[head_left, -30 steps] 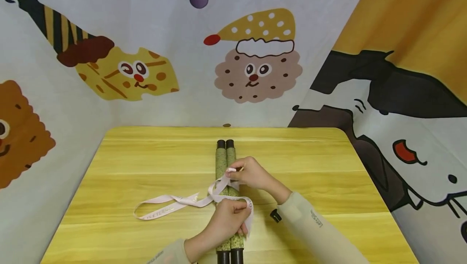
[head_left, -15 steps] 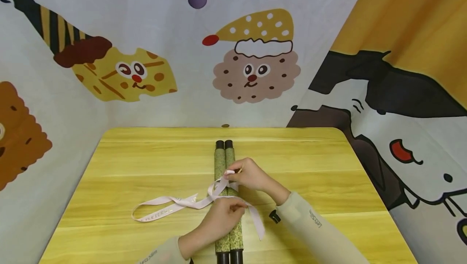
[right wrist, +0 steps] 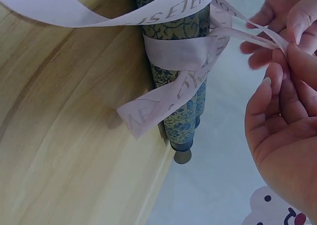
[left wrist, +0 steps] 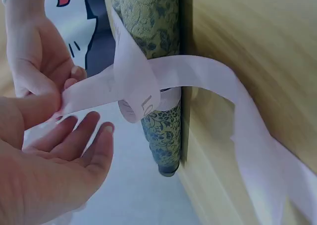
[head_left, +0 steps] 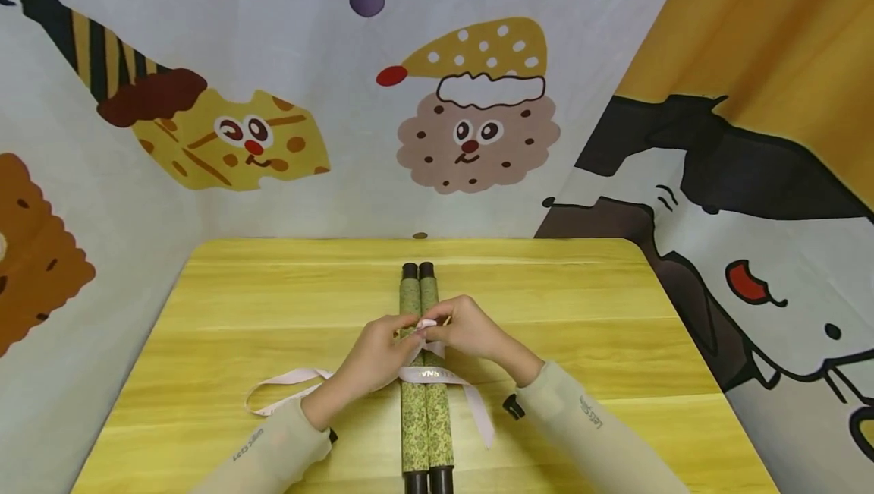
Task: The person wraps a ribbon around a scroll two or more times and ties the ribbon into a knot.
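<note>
Two scrolls in green patterned cloth, a left one point(head_left: 413, 426) and a right one point(head_left: 439, 426), lie side by side with dark end knobs. A pale pink ribbon point(head_left: 426, 375) with gold lettering goes around both. My right hand point(head_left: 471, 327) pinches a small loop of ribbon above the scrolls. My left hand point(head_left: 375, 350) meets it there, thumb and forefinger pinching at the same ribbon. In the left wrist view the left hand's other fingers point(left wrist: 94, 145) are spread loosely. The right wrist view has ribbon strands point(right wrist: 262, 39) running taut from the wrap to the fingertips.
The scrolls lie lengthwise on a yellow wood-grain table point(head_left: 580, 297). One ribbon tail point(head_left: 480, 414) hangs to the right of them; a looped length point(head_left: 287, 378) lies to the left, partly behind the left forearm. A cartoon-printed cloth point(head_left: 273, 23) stands behind the table.
My left hand has let go of the ribbon tail, which has dropped to the right, and has moved forward to the loop. My right hand stays on the loop.
</note>
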The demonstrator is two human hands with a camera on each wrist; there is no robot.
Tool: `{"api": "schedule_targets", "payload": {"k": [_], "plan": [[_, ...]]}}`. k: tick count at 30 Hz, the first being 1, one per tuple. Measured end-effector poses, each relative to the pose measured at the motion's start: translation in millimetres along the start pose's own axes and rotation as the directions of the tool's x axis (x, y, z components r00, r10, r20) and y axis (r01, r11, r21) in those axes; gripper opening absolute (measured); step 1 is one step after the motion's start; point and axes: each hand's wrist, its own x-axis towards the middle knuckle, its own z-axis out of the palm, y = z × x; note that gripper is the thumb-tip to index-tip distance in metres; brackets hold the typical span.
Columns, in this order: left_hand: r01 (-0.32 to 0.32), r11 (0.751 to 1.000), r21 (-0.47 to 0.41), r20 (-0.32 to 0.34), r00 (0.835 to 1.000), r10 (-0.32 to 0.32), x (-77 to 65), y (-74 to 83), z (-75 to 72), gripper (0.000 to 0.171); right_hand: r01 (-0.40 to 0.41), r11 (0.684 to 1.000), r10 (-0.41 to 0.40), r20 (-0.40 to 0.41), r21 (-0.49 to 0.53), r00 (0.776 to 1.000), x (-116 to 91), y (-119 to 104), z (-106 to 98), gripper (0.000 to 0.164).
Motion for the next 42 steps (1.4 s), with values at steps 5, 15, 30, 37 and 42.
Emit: {"api": "schedule_targets", "payload": {"k": [5, 15, 30, 37, 42], "plan": [[0.031, 0.994, -0.101, 0.114, 0.993, -0.019, 3.3, -4.4, -3.6, 0.023, 0.038, 0.999, -0.038, -0.005, -0.012, 0.999, 0.9, 5.9, 3.1, 0.006], [0.069, 0.983, -0.17, 0.089, 0.995, -0.054, 7.2, -9.2, -3.9, 0.012, 0.074, 0.997, -0.073, -0.068, 0.02, 0.995, -4.7, 5.9, 5.8, 0.009], [0.055, 0.987, -0.148, 0.023, 0.998, -0.052, 6.0, -13.3, -0.7, 0.007, 0.062, 0.902, -0.062, 0.015, -0.427, 0.998, -49.9, 45.0, 23.3, 0.029], [0.041, 0.985, -0.168, 0.015, 0.999, -0.039, 5.5, -16.5, -1.4, 0.01, 0.034, 0.968, -0.022, 0.048, -0.25, 0.999, -56.3, 51.6, 25.7, 0.013], [0.02, 0.986, -0.165, 0.011, 1.0, -0.018, 6.0, -18.3, -0.8, 0.01, 0.016, 0.982, -0.01, 0.035, -0.187, 0.999, -70.7, 55.9, 16.5, 0.004]]}}
